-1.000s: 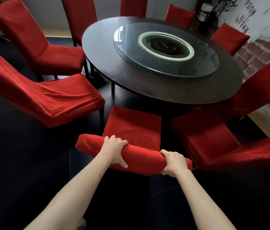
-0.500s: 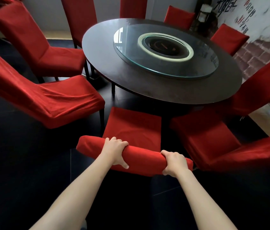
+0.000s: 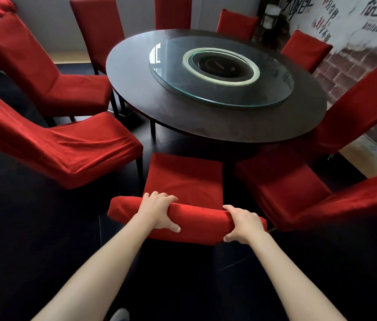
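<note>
At the near edge of the round table (image 3: pixel 136 89), the left hand (image 3: pixel 157 210) and the right hand (image 3: pixel 243 224) both grasp the top of a red-covered chair (image 3: pixel 182 181).

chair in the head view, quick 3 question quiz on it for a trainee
1. True or false: the left hand and right hand both grip the backrest top of the chair.
2. What lies on the round table? A glass turntable; B plates; C a cloth.
3. Which hand sits nearer an end of the backrest?
Key: 1 true; 2 A; 3 right.
</note>
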The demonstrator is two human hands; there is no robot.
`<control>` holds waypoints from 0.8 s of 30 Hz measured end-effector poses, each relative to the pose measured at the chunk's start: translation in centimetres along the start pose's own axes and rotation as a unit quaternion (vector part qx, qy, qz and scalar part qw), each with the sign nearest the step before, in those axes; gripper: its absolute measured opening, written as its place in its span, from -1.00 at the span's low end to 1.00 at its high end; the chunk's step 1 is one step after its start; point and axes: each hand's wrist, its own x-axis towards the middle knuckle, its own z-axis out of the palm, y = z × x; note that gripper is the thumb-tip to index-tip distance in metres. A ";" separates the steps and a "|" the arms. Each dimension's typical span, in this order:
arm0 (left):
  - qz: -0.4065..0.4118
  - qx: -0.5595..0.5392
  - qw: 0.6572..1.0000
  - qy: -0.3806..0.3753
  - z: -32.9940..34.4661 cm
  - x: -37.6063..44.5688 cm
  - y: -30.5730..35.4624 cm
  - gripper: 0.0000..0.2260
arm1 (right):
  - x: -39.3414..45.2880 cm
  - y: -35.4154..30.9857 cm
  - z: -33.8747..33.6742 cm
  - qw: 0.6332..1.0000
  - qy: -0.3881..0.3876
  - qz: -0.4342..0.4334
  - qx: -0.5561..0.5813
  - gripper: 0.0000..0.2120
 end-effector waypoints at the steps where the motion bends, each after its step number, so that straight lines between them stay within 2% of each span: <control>1: 0.001 -0.005 1.000 0.011 -0.5 0.1 -0.2 -0.10 | -0.1 -0.2 -0.5 1.000 0.004 0.004 0.004 -0.05; 6: 0.020 -0.010 0.999 0.049 -3.1 1.1 -2.0 -0.14 | -0.2 -2.5 -2.8 0.997 0.046 0.023 0.048 -0.03; 16: 0.106 -0.012 0.992 0.062 -6.4 2.0 -9.7 -0.23 | -0.3 -11.5 -3.0 0.987 0.069 0.112 0.092 0.01; 24: 0.125 -0.042 0.990 0.052 -7.0 -0.1 -16.8 -0.31 | -2.1 -19.7 -1.8 0.979 0.083 0.145 0.116 0.02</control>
